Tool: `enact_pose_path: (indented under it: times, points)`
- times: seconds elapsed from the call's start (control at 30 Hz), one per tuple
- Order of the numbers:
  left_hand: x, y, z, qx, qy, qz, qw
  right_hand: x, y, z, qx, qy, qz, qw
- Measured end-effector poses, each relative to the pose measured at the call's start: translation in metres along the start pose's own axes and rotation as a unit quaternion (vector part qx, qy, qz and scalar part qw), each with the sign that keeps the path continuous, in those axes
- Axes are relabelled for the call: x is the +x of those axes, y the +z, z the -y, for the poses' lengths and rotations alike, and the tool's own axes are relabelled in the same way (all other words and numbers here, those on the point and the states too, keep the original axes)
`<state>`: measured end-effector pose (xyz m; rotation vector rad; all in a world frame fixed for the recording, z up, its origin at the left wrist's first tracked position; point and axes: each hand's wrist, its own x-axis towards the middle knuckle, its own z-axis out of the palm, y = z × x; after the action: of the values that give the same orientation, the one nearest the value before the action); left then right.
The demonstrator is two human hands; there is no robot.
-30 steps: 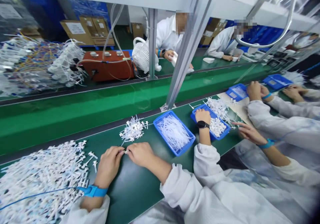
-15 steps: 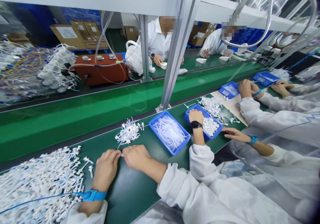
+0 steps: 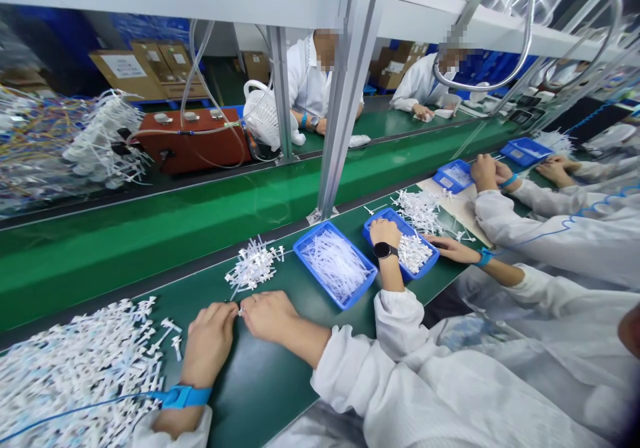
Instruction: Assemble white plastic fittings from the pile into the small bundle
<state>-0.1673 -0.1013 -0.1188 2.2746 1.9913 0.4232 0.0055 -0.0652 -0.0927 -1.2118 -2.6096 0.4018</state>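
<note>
Just above the green worktop, my left hand (image 3: 209, 338), with a blue strap at its wrist, meets my right hand (image 3: 269, 315) fingertip to fingertip. Both are closed in a pinch on a small white plastic fitting with a thin tube (image 3: 241, 312), mostly covered by the fingers. Behind them lies a small pile of white fittings on short tubes (image 3: 256, 265). A far larger heap of the same pieces (image 3: 75, 375) spreads left of my left hand, a few lying loose beside it. Right of my right hand is a blue tray (image 3: 299, 251) full of clear cut tubes.
A co-worker's hand with a black watch (image 3: 386, 235) reaches into a second blue tray (image 3: 433, 261) of white fittings; another loose pile (image 3: 420, 209) lies behind it. A metal post (image 3: 336, 121) rises at the bench's back edge, before a green belt (image 3: 150, 248). Other people work beyond.
My hands keep the same pinch, with hardly any movement. The view has shifted slightly. Across the belt, a person's hands have moved, and the co-worker's strapped hand has come nearer the second tray.
</note>
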Motion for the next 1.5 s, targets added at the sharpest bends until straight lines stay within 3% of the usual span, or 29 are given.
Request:
enact_pose_path:
  times: [0.43,0.6,1.0,1.5]
  points:
    - [0.001,-0.003,0.0,0.011,0.042,-0.011,0.999,-0.001,-0.004,-0.001,0.007,-0.009,0.019,1.0]
    - [0.0,0.001,0.007,-0.036,0.05,-0.027,0.998,-0.001,-0.004,0.0,0.007,0.004,0.017,1.0]
    - [0.0,0.003,0.008,-0.101,0.021,-0.058,0.993,0.0,-0.004,0.0,0.008,0.013,0.011,1.0]
    - [0.0,-0.001,-0.005,0.009,0.002,-0.009,1.0,0.0,-0.002,-0.001,0.005,0.001,0.013,1.0]
